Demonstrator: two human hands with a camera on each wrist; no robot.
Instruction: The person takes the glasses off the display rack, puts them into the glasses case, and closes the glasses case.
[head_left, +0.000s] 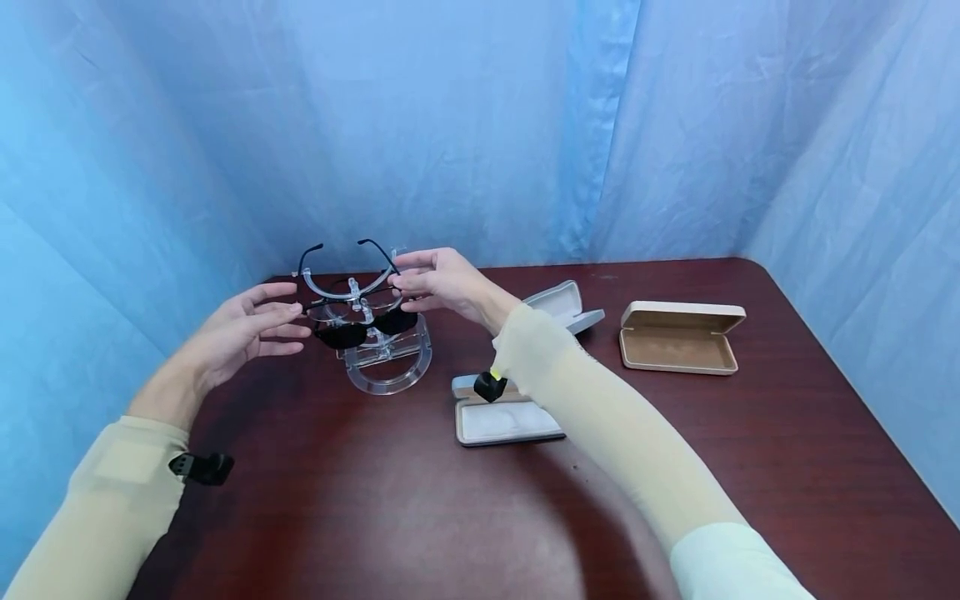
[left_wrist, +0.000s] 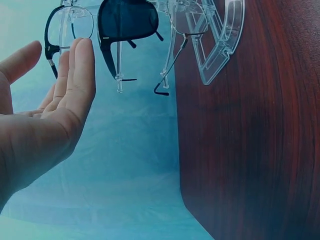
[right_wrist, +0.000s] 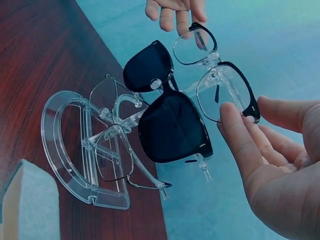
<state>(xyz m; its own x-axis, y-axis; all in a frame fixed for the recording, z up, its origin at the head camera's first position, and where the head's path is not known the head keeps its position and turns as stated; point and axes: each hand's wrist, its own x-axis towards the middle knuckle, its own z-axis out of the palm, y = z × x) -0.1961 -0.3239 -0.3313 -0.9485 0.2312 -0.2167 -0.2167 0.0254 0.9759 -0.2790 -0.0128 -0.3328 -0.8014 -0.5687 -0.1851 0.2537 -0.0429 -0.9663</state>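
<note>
A clear display stand (head_left: 390, 387) holds several pairs of eyewear, one above another. On its top tier are eyeglasses (right_wrist: 242, 80) with black upper rims, temples pointing back. My right hand (head_left: 453, 287) pinches one front corner of them, near the hinge, between thumb and finger. At the opposite corner my left hand (head_left: 243, 329) is raised, its fingers extended and thumb apart, close beside the frame; whether it touches is unclear. Black sunglasses (right_wrist: 175, 127) sit on the tier below. Thin-rimmed glasses (right_wrist: 131, 156) rest lower down, best seen in the right wrist view.
Right of the stand lies an open glasses case (head_left: 506, 423) with a white cloth inside, partly behind my right forearm. A grey case (head_left: 558, 302) stands open behind that arm. Farther right is an open beige case (head_left: 678, 350). Blue curtains (head_left: 465, 133) surround the dark wooden table (head_left: 360, 492).
</note>
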